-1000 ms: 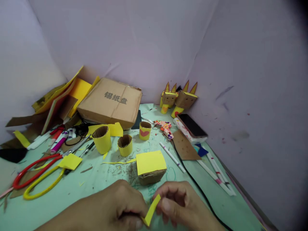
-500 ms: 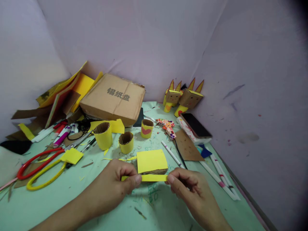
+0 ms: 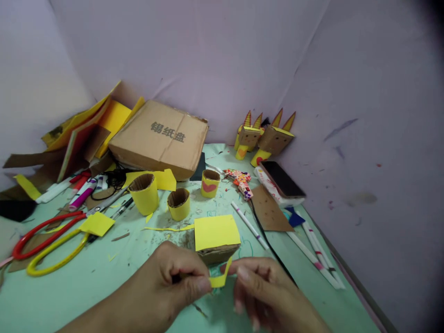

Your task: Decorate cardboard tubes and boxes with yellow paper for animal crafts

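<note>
A short yellow paper strip is pinched between the thumb and fingers of my left hand. Its free end bends upward at the right. My right hand is beside that bent end, fingers apart, with the index fingertip close behind the strip; whether it touches is unclear. Just beyond both hands sits a small cardboard box with a yellow top. A thin yellow strip lies to its left. Three yellow-covered cardboard tubes stand behind: a tall one, a short one and one with a red heart.
Large scissors with red and yellow handles lie at left near markers. A brown carton leans at the back. Right of centre are a patterned glue gun, its cord, a phone, white pens and cardboard figures.
My right fingers have let go of the strip's right end and spread apart. That end now bends upward instead of lying straight. Both hands are slightly lower and nearer.
</note>
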Motion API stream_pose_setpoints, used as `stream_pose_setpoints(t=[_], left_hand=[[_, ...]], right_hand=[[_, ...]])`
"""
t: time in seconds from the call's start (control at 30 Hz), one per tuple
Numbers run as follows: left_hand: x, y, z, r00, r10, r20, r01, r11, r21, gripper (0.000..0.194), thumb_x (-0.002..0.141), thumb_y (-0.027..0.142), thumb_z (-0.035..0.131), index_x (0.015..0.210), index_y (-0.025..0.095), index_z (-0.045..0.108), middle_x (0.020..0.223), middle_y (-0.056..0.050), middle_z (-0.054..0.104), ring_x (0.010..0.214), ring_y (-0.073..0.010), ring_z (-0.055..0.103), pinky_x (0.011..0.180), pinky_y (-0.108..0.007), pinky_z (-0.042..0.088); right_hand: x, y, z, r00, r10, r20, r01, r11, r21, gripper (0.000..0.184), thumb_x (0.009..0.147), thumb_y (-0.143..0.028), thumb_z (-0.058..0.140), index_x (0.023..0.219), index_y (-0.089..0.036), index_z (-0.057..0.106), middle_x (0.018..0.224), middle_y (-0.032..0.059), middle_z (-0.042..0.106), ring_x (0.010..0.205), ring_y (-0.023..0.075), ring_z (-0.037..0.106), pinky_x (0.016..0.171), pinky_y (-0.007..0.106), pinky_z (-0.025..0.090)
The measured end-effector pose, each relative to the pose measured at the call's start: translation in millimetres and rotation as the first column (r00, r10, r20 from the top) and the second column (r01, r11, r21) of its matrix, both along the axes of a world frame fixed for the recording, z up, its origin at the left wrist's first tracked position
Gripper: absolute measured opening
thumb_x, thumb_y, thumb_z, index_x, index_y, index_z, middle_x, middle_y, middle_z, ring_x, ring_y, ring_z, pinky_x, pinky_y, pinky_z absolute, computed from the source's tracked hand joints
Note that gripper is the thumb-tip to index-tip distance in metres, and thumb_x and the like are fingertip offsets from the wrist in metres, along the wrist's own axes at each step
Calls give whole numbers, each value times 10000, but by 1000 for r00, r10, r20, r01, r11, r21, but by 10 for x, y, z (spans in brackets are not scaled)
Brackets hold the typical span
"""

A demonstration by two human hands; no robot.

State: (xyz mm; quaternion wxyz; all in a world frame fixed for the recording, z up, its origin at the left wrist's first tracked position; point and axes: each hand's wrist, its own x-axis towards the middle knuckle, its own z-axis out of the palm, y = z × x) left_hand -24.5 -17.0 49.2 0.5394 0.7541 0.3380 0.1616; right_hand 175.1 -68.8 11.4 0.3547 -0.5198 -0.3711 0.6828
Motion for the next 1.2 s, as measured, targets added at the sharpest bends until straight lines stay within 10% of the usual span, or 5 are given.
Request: stream_pose_setpoints(t=[0.17, 0.37, 0.73, 1.2], left_hand=[[10, -11, -20, 999, 28, -37, -29, 1000, -11, 316, 805, 338, 485, 554, 155, 541, 521, 48, 395, 525, -89, 379, 506, -206, 285], [4, 33, -51, 952, 254, -171, -255, 967, 15, 297, 768, 394, 461, 583, 174, 537, 551, 43, 403, 550, -108, 367, 510, -222, 290], [53, 63, -78, 886, 421, -192, -441, 895, -71, 247, 688, 382, 528, 551, 178, 505, 524, 47, 442, 528, -105, 388, 490, -219, 304], [62, 134, -145, 889, 419, -184, -455, 854, -254, 255, 622, 380, 576, 511, 170, 481, 480, 66, 368, 495, -86, 295, 457, -224, 219]], right_hand=[[-114, -32, -106, 966, -208, -154, 204, 978, -41, 370, 616, -475, 738, 664, -145, 577, 545, -30, 572, 310, 7, 368, 299, 126, 182], [-73, 13, -7, 929, -347, 126, 319, 927, 198, 350, 618, -461, 731, 584, -148, 580, 437, -63, 429, 372, 43, 336, 354, 163, 220], [38, 189, 81, 769, -380, 514, 183, 902, 392, 330, 645, -461, 626, 491, -177, 559, 429, -26, 447, 425, 102, 361, 415, 233, 271], [62, 259, -17, 768, -364, 526, 159, 905, 394, 311, 655, -413, 634, 476, -180, 531, 430, -42, 416, 429, 93, 336, 415, 228, 242]])
